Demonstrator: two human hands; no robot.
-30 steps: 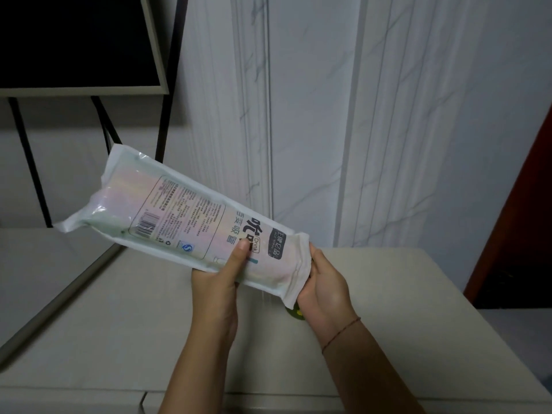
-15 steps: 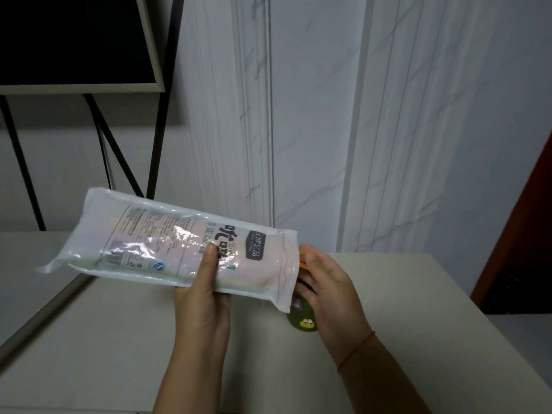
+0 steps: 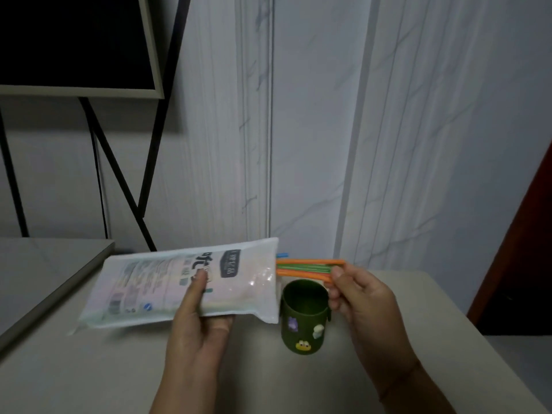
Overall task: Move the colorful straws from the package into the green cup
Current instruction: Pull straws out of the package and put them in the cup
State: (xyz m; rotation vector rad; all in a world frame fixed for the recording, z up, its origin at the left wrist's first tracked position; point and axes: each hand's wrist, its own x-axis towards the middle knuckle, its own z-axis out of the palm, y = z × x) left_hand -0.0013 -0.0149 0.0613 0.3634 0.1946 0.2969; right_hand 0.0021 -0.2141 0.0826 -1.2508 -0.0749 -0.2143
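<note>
Framed panel: a dark panel in a pale frame [image 3: 74, 40] is hanging at the far left; thin black legs [image 3: 119, 174] are crossing beneath it.
Package: the white printed package [image 3: 167, 288] is being held roughly level above the tabletop [image 3: 448, 339]; its right end is sitting just above and left of the cup.
Left hand: the left hand [image 3: 197, 333] is gripping the package from below; its thumb is pressing across the printed front, so the grip is closing round the bag.
Straws: orange and green straws [image 3: 304, 268] are sticking out rightward from the package's right end; a blue tip is showing just behind them; they are lying level over the cup's far rim.
Green cup: the green cup [image 3: 303, 316] is standing upright on the tabletop between the two hands; small stickers are facing near.
Right hand: the right hand [image 3: 364, 303] is pinching the straws' right ends between thumb and fingers.
Door: a dark red strip [image 3: 525, 249] is edging the far right.
</note>
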